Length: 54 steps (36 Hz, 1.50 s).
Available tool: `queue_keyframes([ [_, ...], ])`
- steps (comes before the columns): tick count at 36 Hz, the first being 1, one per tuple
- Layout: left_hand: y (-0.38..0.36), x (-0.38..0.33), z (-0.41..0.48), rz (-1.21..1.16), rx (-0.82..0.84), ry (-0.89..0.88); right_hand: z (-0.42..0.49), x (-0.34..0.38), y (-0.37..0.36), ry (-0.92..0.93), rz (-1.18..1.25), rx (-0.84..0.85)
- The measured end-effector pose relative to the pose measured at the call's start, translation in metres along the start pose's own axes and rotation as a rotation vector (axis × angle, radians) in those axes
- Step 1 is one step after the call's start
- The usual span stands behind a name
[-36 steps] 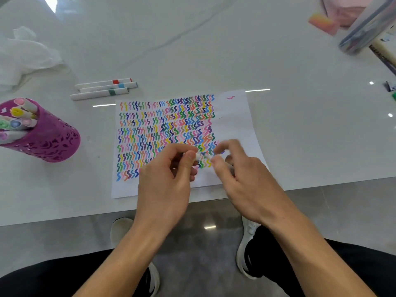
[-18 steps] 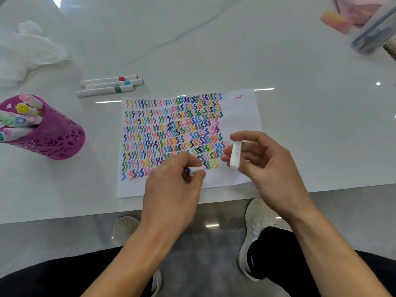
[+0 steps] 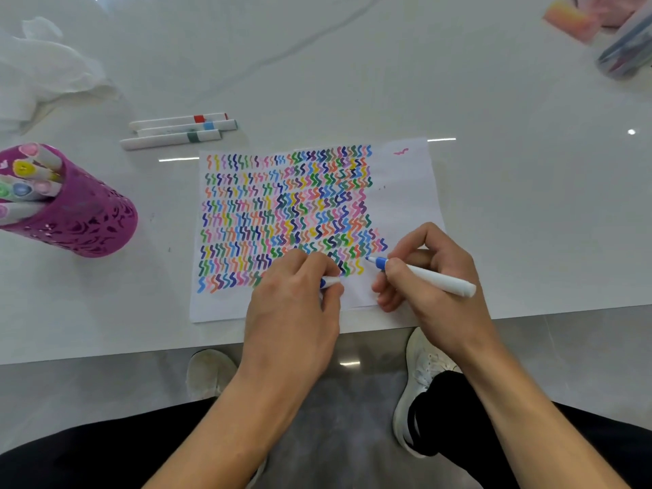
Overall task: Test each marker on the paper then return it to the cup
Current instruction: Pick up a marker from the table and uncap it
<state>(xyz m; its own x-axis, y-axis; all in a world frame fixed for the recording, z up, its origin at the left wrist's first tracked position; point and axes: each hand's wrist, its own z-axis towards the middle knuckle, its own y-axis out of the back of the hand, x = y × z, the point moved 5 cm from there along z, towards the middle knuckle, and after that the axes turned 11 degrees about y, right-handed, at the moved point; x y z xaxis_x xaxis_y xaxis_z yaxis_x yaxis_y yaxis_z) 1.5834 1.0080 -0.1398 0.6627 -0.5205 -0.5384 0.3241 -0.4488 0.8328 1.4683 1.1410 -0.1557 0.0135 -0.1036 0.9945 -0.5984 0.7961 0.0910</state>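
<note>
Head view, one person seated at a white table (image 3: 529, 206).

**Counts.** One sheet of paper (image 3: 405, 178) lies flat, covered over most of its face with rows of coloured squiggles, and one lone pink mark sits near its far right corner. One uncapped marker (image 3: 434, 279) is in the right hand (image 3: 441, 298). This grip is closed round the white barrel, pen-fashion, with the blue tip at the sheet just right of the lowest rows; whether the tip touches cannot be told. One cap (image 3: 331, 282), white with blue, is pinched in the curled grip of the left hand (image 3: 296, 305), which rests on the sheet's near part. One purple perforated cup (image 3: 91, 227) stands at the left. At least six cap ends (image 3: 23, 168) show in its mouth, which the frame's left edge partly cuts off. Three capped markers (image 3: 180, 130) lie side by side, touching, beyond the sheet's far left corner. Two white shoes (image 3: 423, 375) show on the grey floor.

**Edges and room.** The sheet's near edge lies close to the table's near edge, and both forearms cross that edge. A strip of table surface separates cup and sheet. A broad stretch of table surface runs right of the sheet and beyond it. Crumpled white wrapping (image 3: 46, 68) sits at the far left corner. A pink item (image 3: 571, 19) and a clear case (image 3: 628, 51) sit at the far right corner, well apart from the sheet.
</note>
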Motion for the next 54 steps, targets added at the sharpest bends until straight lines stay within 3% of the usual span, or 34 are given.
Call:
queue_keyframes([
  [29, 0.001, -0.002, 0.001, -0.016, 0.014, 0.048, -0.001, 0.0, -0.003, -0.035, -0.181, -0.04],
  [33, 0.001, -0.001, 0.0, -0.008, 0.014, 0.051, -0.003, 0.001, -0.004, -0.017, -0.137, -0.027],
  [39, 0.003, 0.0, -0.001, -0.023, 0.02, 0.04, -0.002, 0.009, 0.005, 0.058, 0.025, -0.138],
  [47, 0.009, 0.001, -0.003, -0.034, -0.016, -0.02, 0.001, 0.026, 0.01, 0.141, 0.048, -0.211],
  [54, 0.027, 0.007, 0.0, -0.4, 0.004, 0.068, 0.0, 0.039, -0.004, 0.159, 0.103, -0.109],
])
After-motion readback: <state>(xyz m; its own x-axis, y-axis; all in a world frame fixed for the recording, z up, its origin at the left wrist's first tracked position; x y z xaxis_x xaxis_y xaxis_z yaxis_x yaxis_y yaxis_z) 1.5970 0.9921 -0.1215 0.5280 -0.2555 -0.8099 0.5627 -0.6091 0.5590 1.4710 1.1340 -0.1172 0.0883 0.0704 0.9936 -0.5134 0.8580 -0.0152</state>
